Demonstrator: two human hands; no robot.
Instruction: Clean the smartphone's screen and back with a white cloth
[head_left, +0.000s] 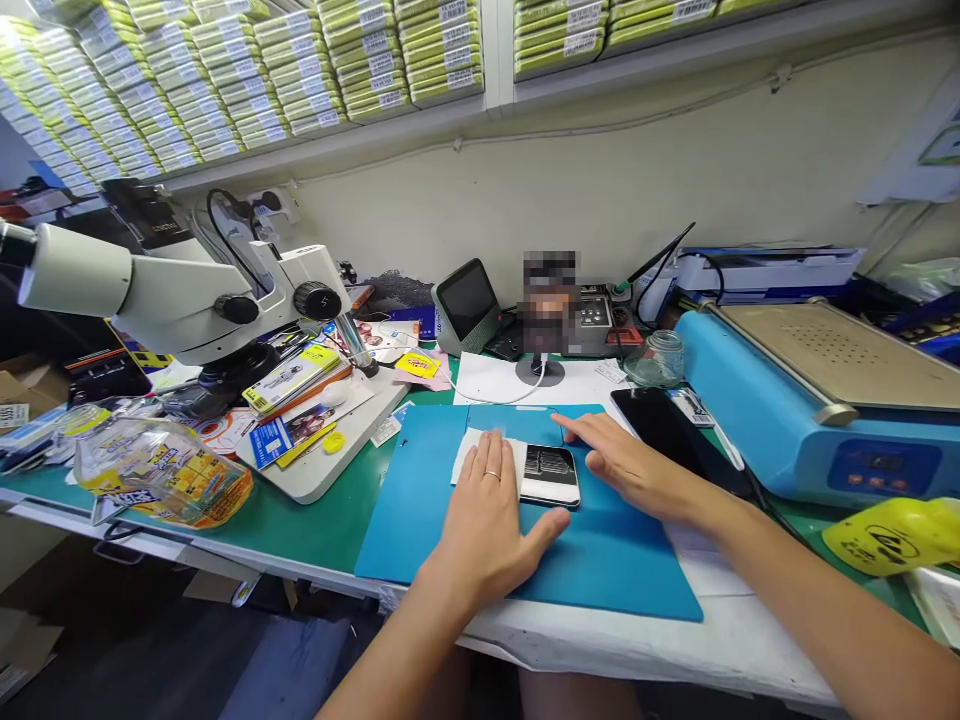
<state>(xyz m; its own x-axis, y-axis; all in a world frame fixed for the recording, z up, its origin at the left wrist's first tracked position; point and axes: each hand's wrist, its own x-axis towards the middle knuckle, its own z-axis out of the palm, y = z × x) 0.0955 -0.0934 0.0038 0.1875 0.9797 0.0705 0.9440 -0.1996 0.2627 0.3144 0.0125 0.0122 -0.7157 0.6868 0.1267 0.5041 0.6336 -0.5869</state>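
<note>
A phone (555,474) lies flat on a blue work mat (420,500), its glossy dark surface reflecting something striped. Over its left part is a white wipe (466,447), pressed down under the fingers of my left hand (487,520). That hand is laid flat, thumb stretched to the right along the phone's near edge. My right hand (622,460) hovers at or just over the mat, right of the phone, with fingers extended and holding nothing. Whether its index fingertip touches the mat I cannot tell.
A microscope (187,300) stands at left, near a large plastic bottle (165,470) and piled packets. On the right are a dark phone (660,425), a glass jar (660,358), a blue heating plate machine (810,400) and a yellow bottle (892,535). A small display (469,300) stands behind.
</note>
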